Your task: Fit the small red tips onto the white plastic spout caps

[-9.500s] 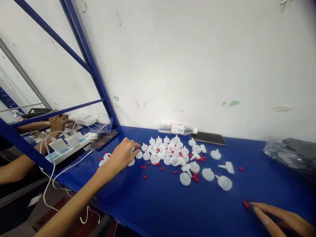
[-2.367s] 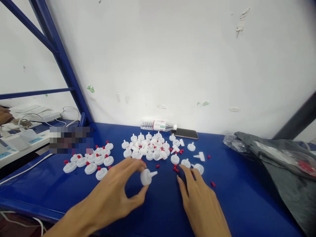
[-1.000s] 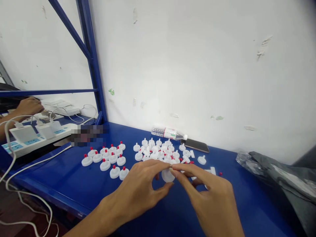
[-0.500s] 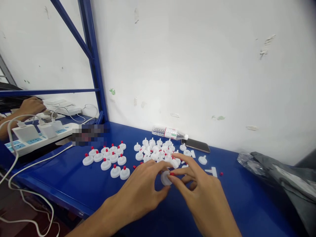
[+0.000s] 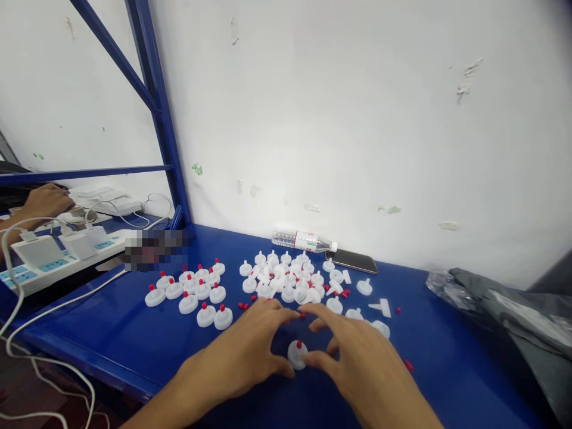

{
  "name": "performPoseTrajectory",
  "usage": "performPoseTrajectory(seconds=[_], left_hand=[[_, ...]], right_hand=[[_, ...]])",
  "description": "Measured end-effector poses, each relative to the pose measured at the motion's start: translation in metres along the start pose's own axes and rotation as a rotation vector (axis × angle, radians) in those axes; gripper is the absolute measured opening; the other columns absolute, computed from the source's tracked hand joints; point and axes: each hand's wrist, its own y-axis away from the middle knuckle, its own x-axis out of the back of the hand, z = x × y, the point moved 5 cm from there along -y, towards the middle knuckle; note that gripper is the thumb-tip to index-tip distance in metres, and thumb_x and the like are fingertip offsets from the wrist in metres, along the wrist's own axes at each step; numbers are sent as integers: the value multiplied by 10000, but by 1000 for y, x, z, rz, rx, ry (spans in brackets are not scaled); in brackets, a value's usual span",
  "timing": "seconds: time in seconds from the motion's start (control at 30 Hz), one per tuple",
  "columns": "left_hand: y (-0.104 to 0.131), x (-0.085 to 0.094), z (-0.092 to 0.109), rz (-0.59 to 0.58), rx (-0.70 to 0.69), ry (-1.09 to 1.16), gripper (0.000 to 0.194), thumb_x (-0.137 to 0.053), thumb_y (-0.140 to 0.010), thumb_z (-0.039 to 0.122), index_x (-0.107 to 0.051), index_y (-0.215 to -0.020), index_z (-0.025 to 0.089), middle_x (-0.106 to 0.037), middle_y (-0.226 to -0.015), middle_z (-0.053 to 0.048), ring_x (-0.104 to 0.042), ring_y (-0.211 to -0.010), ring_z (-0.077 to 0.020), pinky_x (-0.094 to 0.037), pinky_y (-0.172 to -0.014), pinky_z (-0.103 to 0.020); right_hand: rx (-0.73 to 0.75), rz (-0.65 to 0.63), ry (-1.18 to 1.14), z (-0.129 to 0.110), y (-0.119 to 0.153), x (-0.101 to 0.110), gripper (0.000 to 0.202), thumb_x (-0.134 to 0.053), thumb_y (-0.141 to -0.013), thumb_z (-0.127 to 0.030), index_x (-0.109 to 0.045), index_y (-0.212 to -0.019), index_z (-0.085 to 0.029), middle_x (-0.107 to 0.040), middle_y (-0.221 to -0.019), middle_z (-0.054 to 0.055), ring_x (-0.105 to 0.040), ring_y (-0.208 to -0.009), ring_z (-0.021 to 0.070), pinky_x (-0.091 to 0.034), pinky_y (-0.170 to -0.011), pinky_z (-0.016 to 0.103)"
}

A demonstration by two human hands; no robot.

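A round white cap (image 5: 296, 356) with a red tip stands between my two hands, low in the middle of the view. My left hand (image 5: 250, 336) is open on its left side, thumb and fingers apart. On the other side my right hand (image 5: 353, 348) is open too, its thumb tip beside the cap's edge; whether they touch is unclear. Beyond my hands lies a heap of white caps (image 5: 288, 294) without red tips, with small red pieces (image 5: 345, 293) among them. To the left stand several white caps with red tips (image 5: 217, 293).
A clear bottle (image 5: 306, 241) and a phone (image 5: 353, 261) lie along the wall. Grey plastic bags (image 5: 504, 304) are at the right. On the left are a power strip (image 5: 67, 262) with white cables and another person's hand (image 5: 49, 201). A blue frame post (image 5: 163, 119) rises behind.
My fingers have opened around the cap, which was held between them and is now lower, with its red tip upward. The view has shifted slightly.
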Motion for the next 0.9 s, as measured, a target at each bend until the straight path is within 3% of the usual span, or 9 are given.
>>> performPoseTrajectory(seconds=[0.07, 0.13, 0.23, 0.37, 0.5, 0.63, 0.73, 0.83, 0.9], left_hand=[[-3, 20, -13, 139, 4, -156, 437, -787, -817, 260, -686, -1239, 309, -718, -1153, -27, -651, -1097, -235, -543, -922, -349], [-8, 38, -29, 233, 70, -239, 280, -581, -960, 222, -702, -1213, 213, -714, -1162, -110, -633, -1092, -284, -517, -931, -438], [-16, 54, -48, 275, 126, -308, 303, -482, -984, 184, -723, -1164, 150, -717, -1137, -166, -621, -1041, -327, -490, -915, -506], [-22, 54, -59, 258, 133, -341, 238, -529, -941, 165, -766, -942, 173, -747, -955, -131, -624, -961, -310, -500, -838, -432], [-22, 52, -59, 275, 150, -327, 208, -550, -905, 151, -746, -855, 198, -744, -854, -90, -621, -895, -280, -478, -744, -362], [-17, 64, -44, 319, 197, -241, 207, -542, -933, 234, -717, -831, 192, -729, -796, -79, -642, -819, -260, -454, -682, -347], [-9, 73, -15, 305, 160, -114, 174, -565, -947, 290, -718, -889, 231, -751, -835, -1, -662, -761, -175, -467, -686, -289], [-2, 73, 14, 242, 101, 246, 138, -624, -937, 325, -729, -898, 244, -749, -822, 36, -655, -725, -134, -468, -659, -247], [1, 69, 25, 189, 70, 461, 133, -656, -926, 340, -729, -891, 235, -756, -837, 33, -670, -752, -135, -486, -676, -240]], right_hand=[[-56, 64, -34, 13, 2, 12, 471, -761, -734, -184, -716, -1143, -413, -795, -900, -84, -734, -604, 175, -493, -524, 250], [-124, 110, -66, 25, 3, 24, 332, -753, -792, -279, -727, -1095, -412, -791, -844, -88, -726, -576, 173, -496, -513, 254], [-175, 150, -93, 32, 3, 38, 198, -670, -888, -397, -727, -1077, -401, -788, -794, -74, -726, -575, 187, -503, -510, 268], [-162, 152, -109, 26, 3, 42, 199, -600, -936, -444, -736, -1063, -372, -794, -798, -45, -733, -590, 198, -505, -513, 274], [-148, 139, -102, 20, 1, 40, 195, -594, -937, -440, -749, -1020, -357, -782, -729, -44, -718, -544, 198, -472, -473, 270], [-103, 145, -126, 12, -1, 37, 194, -600, -941, -446, -758, -1001, -349, -769, -700, -45, -710, -532, 180, -483, -484, 256], [-68, 192, -138, 1, -2, 34, 317, -659, -904, -490, -719, -1185, -356, -793, -841, -28, -708, -558, 178, -517, -508, 268], [-11, 169, -155, -12, -2, 26, 520, -723, -857, -478, -635, -1350, -336, -795, -952, -4, -709, -585, 190, -539, -525, 290], [16, 125, -186, -18, -3, 21, 453, -718, -874, -414, -656, -1316, -336, -795, -928, -17, -718, -610, 192, -543, -549, 289]])
